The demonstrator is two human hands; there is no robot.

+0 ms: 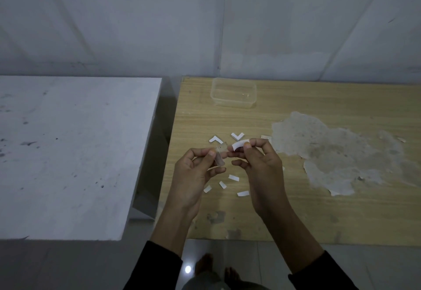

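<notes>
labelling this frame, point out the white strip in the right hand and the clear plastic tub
white strip (pixel 238 145), head view, middle of its curved face
clear plastic tub (pixel 234 104), head view, near wall

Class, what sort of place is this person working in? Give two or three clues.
Probably a bare, makeshift workroom: a worn wooden table with a patch of peeled veneer, a plain white table beside it, and blank pale walls.
</notes>
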